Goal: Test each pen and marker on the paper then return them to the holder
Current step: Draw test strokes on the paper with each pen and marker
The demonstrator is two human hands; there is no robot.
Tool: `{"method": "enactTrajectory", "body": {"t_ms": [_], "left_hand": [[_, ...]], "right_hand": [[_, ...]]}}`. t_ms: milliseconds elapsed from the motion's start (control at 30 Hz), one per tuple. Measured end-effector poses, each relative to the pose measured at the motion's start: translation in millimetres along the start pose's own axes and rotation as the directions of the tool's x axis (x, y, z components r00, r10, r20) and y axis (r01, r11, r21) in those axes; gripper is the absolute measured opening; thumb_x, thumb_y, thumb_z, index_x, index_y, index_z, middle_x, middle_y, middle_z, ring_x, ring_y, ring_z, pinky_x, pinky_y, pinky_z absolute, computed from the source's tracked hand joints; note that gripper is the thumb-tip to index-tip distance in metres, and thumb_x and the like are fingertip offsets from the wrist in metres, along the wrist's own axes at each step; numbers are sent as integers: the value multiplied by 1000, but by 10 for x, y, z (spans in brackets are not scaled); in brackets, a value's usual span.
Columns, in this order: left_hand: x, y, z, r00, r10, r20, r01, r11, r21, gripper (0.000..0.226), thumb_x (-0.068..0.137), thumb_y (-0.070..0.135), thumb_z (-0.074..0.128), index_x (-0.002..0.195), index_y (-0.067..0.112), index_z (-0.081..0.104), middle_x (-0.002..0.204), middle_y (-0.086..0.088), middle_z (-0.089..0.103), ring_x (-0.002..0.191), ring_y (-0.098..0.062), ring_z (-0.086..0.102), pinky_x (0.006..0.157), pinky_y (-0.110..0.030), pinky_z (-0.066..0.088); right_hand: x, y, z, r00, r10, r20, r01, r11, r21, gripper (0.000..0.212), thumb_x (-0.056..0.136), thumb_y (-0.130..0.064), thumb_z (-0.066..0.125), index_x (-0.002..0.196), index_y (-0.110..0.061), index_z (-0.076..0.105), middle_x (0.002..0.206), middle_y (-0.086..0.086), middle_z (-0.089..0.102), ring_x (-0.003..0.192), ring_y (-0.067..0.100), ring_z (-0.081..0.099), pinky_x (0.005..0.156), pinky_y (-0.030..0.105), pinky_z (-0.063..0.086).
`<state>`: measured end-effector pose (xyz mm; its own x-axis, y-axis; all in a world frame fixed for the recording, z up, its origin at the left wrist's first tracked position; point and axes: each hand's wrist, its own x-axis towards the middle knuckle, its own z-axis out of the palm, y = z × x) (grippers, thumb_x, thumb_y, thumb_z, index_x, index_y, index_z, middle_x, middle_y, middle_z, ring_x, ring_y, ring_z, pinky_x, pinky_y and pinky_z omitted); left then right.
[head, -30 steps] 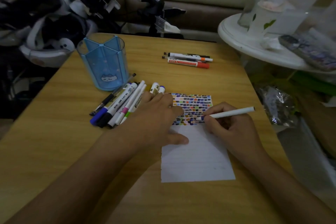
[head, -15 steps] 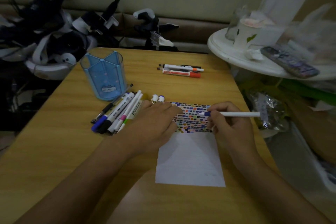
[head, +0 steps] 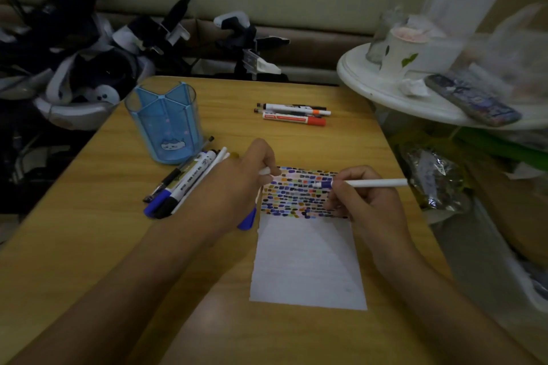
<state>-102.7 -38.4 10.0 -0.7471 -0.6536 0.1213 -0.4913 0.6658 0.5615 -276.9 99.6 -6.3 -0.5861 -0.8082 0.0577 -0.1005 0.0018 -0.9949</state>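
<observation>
Lifting blue-tipped pen (head: pixel 364 183) off paper (head: pixel 308 261), right hand (head: pixel 367 204) gripping barrel; left hand (head: pixel 252 175), flat before, now pinches blue-capped marker (head: pixel 248 218). Swap likely; holder (head: pixel 166 124) beyond left knuckles, empty.

- two bare forearms come into the picture from the bottom edge, one from the left corner and one from the right corner.
- no sleeve covers them; both arms are uncovered as far as the picture shows.
- the left hand (head: pixel 246 178) wears no glove, and i see no ring and no watch on it.
- the right hand (head: pixel 363 204) is bare too, with nothing on the wrist.
- the light is dim, so small details such as the nails are not clear.
</observation>
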Motion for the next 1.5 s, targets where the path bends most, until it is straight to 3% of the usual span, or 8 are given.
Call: {"method": "enactTrajectory", "body": {"t_ms": [67,167,333,533,833,1000,1133,1500], "left_hand": [[-6,6,-7,1000,-17,-13,17,1000,21,45,98,5,52,93,46,35,115,10,67,82,16,57,64,-31,57],[-20,63,-39,997,48,-55,-48,999,17,20,98,11,53,103,30,56,91,9,63,77,-6,57,67,-22,46],[-45,105,-42,993,93,-65,-93,996,8,20,94,21,63,114,24,67,94,12,63,80,-3,55,67,-6,39],[-81,129,-38,991,114,-68,-116,993,-29,14,91,21,67,104,20,68,91,3,72,81,-4,63,70,-13,45],[-82,162,-52,990,121,-67,-124,991,-51,15,90,20,68,105,19,69,92,3,73,85,-4,59,75,-14,43],[-89,166,-55,989,132,-72,-136,989,-58,15,90,22,68,105,22,69,89,4,73,79,-8,62,73,-25,44],[-91,157,-58,991,113,-72,-118,991,-63,20,90,23,68,109,24,69,92,5,73,87,-4,59,78,-18,44],[-108,124,-82,990,108,-92,-112,993,-39,21,92,17,65,111,23,69,90,4,73,81,-9,66,68,-25,52]], "right_hand": [[-1,-10,-3,1000,-8,20,8,1000,5,7,95,-6,63,91,-11,66,73,6,71,70,17,69,61,22,55],[-16,-45,21,999,-13,53,12,1000,7,5,94,-8,64,94,-11,68,77,6,72,72,16,71,61,21,54],[-56,-135,103,994,15,108,-28,993,115,10,98,-9,56,96,-8,65,80,8,74,70,19,72,60,24,56],[-85,-188,144,993,16,121,-35,988,152,7,96,-12,58,92,-7,62,82,10,75,72,23,71,66,32,58],[-57,-179,165,992,28,122,-44,990,134,6,96,-14,60,91,-12,63,84,10,75,73,23,72,65,30,59],[-39,-163,183,991,14,136,-30,993,115,4,94,-14,62,92,-13,65,85,11,75,73,23,72,65,32,58],[-26,-149,194,990,5,139,-18,996,91,5,92,-16,65,93,-13,69,85,8,75,74,21,72,69,41,59],[17,-143,263,989,37,143,-54,992,117,11,92,-12,67,96,-4,72,78,10,74,69,17,69,59,24,56]]}}
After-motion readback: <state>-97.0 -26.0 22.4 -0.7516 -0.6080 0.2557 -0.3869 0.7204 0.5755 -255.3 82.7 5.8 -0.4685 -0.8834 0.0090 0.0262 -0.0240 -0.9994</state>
